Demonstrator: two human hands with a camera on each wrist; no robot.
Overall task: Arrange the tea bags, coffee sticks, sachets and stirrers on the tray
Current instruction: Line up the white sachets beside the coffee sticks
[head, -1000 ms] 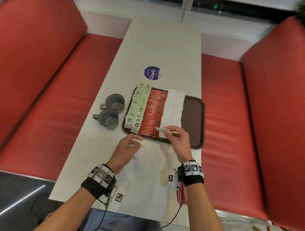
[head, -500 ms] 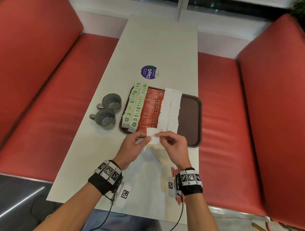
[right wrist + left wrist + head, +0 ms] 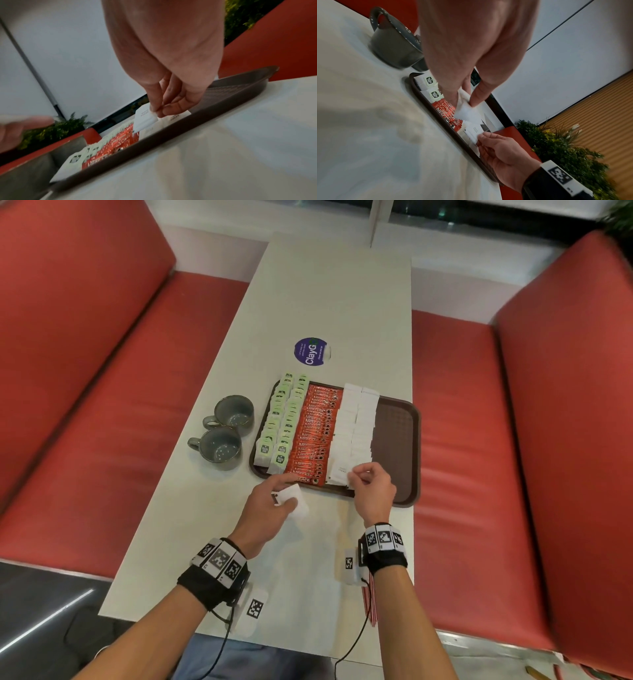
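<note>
- Sachet [image 3: 339,474], white and paper, pinched between thumb and fingertips of the right hand [image 3: 371,491] just above the near edge of the tray [image 3: 400,446], at the near end of the white sachet rows [image 3: 356,422].
- Left hand [image 3: 270,501] hovers over the table [image 3: 325,302] just before the tray's near edge, thumb and fingers pinching a small stack of white sachets [image 3: 291,501].
- The brown tray lies near the table's right edge; from its left side run two rows of green-labelled tea bags [image 3: 284,419], a row of red coffee sticks [image 3: 315,433], then the white sachets. Its right part is bare.
- Red-and-white striped stirrers [image 3: 371,601] lie at the table's near right corner, partly hidden under the right wrist.
- Two grey mugs [image 3: 226,429] stand on the table, left of the tray.
- A round purple sticker [image 3: 311,352] sits beyond the tray's far edge.
- Red bench seats [image 3: 102,405] flank the table.
</note>
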